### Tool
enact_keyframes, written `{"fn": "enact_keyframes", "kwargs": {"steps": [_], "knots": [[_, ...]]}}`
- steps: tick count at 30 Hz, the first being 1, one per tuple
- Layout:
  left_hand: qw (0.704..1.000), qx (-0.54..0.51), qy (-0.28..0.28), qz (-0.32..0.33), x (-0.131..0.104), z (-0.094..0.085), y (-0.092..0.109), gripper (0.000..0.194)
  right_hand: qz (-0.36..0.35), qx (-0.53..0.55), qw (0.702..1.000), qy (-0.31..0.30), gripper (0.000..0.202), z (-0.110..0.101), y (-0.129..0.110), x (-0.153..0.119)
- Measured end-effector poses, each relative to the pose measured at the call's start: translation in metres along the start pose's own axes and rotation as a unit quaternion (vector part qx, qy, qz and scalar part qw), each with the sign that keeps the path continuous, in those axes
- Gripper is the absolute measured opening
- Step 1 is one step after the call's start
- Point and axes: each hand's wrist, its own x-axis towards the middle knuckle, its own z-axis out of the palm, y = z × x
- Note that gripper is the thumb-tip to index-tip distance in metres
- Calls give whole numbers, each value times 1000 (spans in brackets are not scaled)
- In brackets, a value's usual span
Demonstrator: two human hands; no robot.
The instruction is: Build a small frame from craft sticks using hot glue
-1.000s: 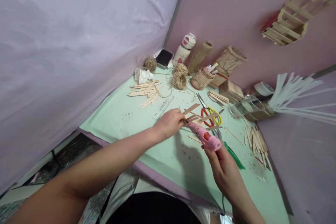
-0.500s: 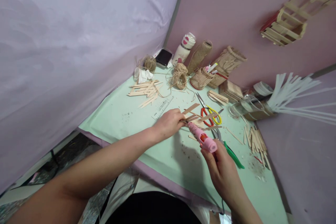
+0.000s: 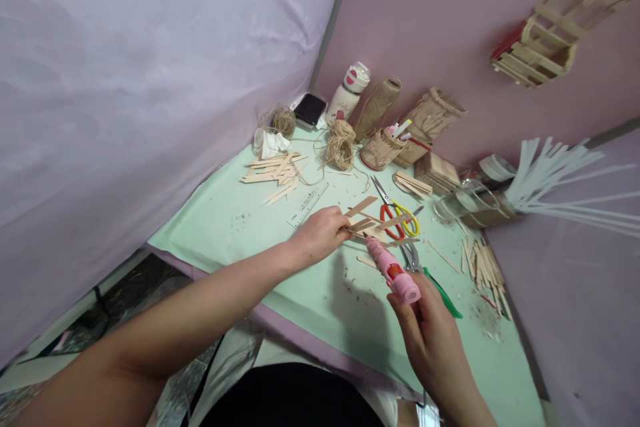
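Observation:
My left hand [image 3: 324, 232] pinches the near-left end of a small frame of wooden craft sticks [image 3: 376, 223], held above the table. My right hand [image 3: 429, 323] is wrapped round a pink glue gun [image 3: 393, 269], whose dark nozzle points at the sticks just right of my left fingers. Whether the nozzle touches the wood I cannot tell. Behind the frame lie scissors [image 3: 393, 213] with one red and one yellow handle. Green-handled pliers [image 3: 440, 290] rest to the right, partly hidden by my right hand.
A clear ruler [image 3: 308, 205], cut sticks [image 3: 274, 173] and twine [image 3: 341, 145] lie at the back left. A bottle [image 3: 349, 93] and a pen holder [image 3: 383, 149] stand by the wall. More sticks [image 3: 484, 270] and white glue sticks [image 3: 545, 173] are on the right.
My right hand has drawn the glue gun slightly right and toward me, so its nozzle has moved away from my left fingers. The left hand keeps its pinch on the stick frame.

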Motion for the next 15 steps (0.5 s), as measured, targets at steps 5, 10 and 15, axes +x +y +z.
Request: {"fn": "enact_keyframes", "kwargs": {"steps": [5,10,15], "knots": [[1000,-7,10,3,-1,0,-2,13,12,9,1000,-2,22,-4,3,-9],[1000,-18,14,3,-1,-1,-1,12,25,17,999,20,26,-17,10,-21],[1000,-19,19,0,1,-2,1,13,76,-4,996,51,34,-41,25,-39]]}}
